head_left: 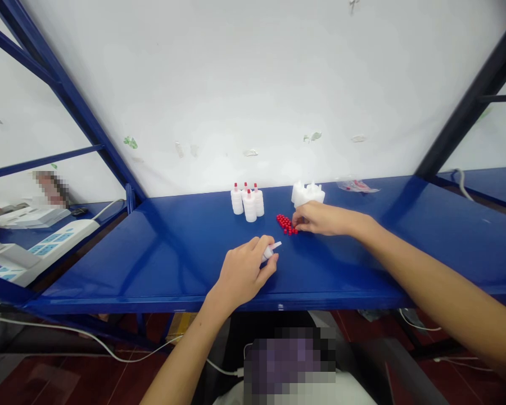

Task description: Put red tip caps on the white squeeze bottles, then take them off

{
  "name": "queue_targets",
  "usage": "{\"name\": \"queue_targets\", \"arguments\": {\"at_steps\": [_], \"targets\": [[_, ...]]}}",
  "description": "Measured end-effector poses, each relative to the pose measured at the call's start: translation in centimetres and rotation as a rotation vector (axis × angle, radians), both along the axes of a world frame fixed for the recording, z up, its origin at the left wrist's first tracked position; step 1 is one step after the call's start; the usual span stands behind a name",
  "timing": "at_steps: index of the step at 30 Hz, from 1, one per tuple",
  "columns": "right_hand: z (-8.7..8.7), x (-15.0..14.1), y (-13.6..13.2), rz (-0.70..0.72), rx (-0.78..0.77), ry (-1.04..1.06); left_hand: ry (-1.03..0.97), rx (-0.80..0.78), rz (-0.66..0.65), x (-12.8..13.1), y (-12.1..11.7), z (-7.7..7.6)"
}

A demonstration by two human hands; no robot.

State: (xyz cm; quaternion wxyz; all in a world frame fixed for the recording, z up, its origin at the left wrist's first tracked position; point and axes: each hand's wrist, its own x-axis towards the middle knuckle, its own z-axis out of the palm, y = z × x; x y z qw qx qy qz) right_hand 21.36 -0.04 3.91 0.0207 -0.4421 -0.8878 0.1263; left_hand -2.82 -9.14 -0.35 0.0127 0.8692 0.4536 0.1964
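My left hand is closed around a small white bottle whose uncapped nozzle pokes out to the right, just above the blue table. My right hand reaches to a little pile of red caps, with the fingertips pinched at the pile's right edge; what they hold is too small to make out. Behind the pile stand several white bottles with red caps. A cluster of white uncapped bottles sits just beyond my right hand.
A white wall rises behind the table, framed by blue and dark slanted struts. A clear plastic bag lies at the back right. On the left, a white device with blue labels and cables rest on a neighbouring blue surface.
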Motion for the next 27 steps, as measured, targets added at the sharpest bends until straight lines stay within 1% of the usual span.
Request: {"name": "queue_targets", "arguments": {"at_steps": [6,9,11,17,24,27], "targets": [[-0.02,0.24,0.13,-0.043,0.050,0.027,-0.003,0.000,0.002,0.05,0.04,0.02],[0.03,0.17,0.08,-0.034,0.109,0.068,-0.001,0.001,0.003,0.00,0.06,-0.07],[0.06,0.13,0.02,-0.028,0.120,0.074,-0.003,0.002,0.004,-0.04,0.07,-0.12],[-0.17,0.40,0.18,-0.037,0.091,0.085,-0.006,0.003,0.001,-0.03,0.07,-0.13],[-0.35,0.34,0.47,0.051,0.068,0.046,-0.011,0.002,0.001,-0.01,0.06,-0.14],[-0.54,0.00,0.46,0.025,0.039,0.063,-0.014,0.006,0.001,-0.02,0.07,-0.17]]}}
